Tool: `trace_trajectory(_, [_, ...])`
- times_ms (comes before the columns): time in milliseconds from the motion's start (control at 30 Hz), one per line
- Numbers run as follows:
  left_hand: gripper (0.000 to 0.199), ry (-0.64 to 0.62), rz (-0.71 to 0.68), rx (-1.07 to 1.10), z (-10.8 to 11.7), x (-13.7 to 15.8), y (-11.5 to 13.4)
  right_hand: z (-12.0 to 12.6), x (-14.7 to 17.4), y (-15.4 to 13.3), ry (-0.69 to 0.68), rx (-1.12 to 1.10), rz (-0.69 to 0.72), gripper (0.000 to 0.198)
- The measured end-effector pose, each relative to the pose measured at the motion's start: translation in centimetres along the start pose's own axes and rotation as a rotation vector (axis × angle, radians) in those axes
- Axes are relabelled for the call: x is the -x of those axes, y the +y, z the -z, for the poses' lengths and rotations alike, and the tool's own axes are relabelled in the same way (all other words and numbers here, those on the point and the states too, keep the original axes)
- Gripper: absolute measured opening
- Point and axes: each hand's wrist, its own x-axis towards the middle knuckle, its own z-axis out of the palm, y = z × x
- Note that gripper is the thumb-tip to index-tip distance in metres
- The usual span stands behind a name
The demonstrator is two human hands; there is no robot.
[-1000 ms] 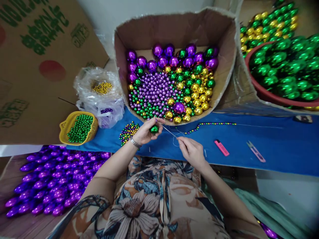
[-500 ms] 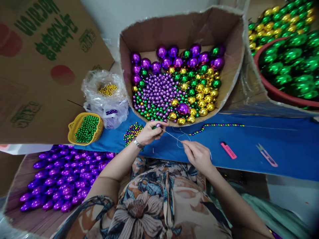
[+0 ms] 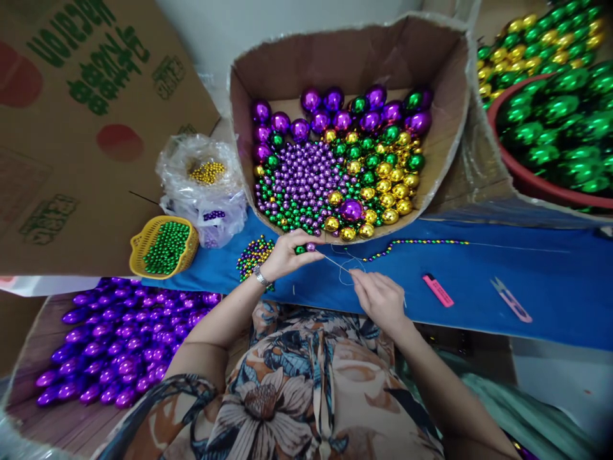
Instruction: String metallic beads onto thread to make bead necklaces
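1 green bead (image 3: 299, 250) and 1 purple bead (image 3: 311, 247) in the half-closed left hand (image 3: 286, 255), just before a cardboard box (image 3: 345, 61); right hand (image 3: 380, 299) pinching a thin, straight strand (image 3: 338, 262). Blue surface (image 3: 479, 275) bearing 1 pair of snips (image 3: 512, 300); pale wall (image 3: 205, 29) behind; latticed yellow basket (image 3: 136, 255) of glossy, round beads (image 3: 167, 249), left.

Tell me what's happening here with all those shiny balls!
A person's left hand holds a small purple bead at the fingertips, with a green ball beside it. The right hand pinches a thin line, maybe thread or a needle, that runs to the left fingertips. Beyond the hands, an open cardboard box holds shiny balls. A beaded string lies on the blue cloth.
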Motion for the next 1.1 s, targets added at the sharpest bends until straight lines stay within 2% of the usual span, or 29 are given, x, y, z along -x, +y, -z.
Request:
trace_trajectory(67, [0.033,-0.011,0.080,0.176,-0.5,0.1,-0.1,-0.4,-0.2,-0.2,0.016,-0.121,-0.041,0.022])
trace_trajectory(167, [0.040,0.006,0.219,0.675,-1.0,0.1,-0.4,-0.6,-0.3,-0.3,0.036,-0.271,-0.097,0.021])
trace_trajectory(233, [0.036,0.055,0.273,0.929,-1.2,-0.1,-0.6,-0.6,-0.1,-0.4,0.041,-0.271,-0.090,0.019])
trace_trajectory(333, [0.031,0.141,0.318,1.072,-1.3,-0.4,-0.8,-0.6,0.1,-0.3,0.052,-0.205,-0.048,0.018])
trace_trajectory(467, [0.031,0.175,0.339,1.080,-1.5,-0.5,-0.9,-0.5,0.2,-0.4,0.056,-0.162,-0.038,0.018])
trace_trajectory(600, [0.031,0.167,0.290,1.021,-1.6,-0.2,-0.7,-0.6,0.2,-0.3,0.056,-0.149,-0.041,0.017])
trace_trajectory(767, [0.035,0.151,0.208,0.831,-2.5,0.5,-0.8,-1.2,0.2,-0.2,0.045,-0.124,-0.039,0.018])
trace_trajectory(900, [0.048,0.067,0.115,0.584,-2.7,0.9,-1.3,-1.6,-0.1,-0.5,0.011,-0.244,-0.108,0.019])
trace_trajectory(1000, [0.049,0.050,0.056,0.546,-1.8,0.7,-1.3,-1.4,-0.3,-0.8,-0.034,-0.392,-0.174,0.019])
trace_trajectory(1100, [0.046,0.045,0.084,0.519,-0.9,0.3,-1.0,-1.2,-0.5,-0.9,-0.045,-0.432,-0.208,0.020])
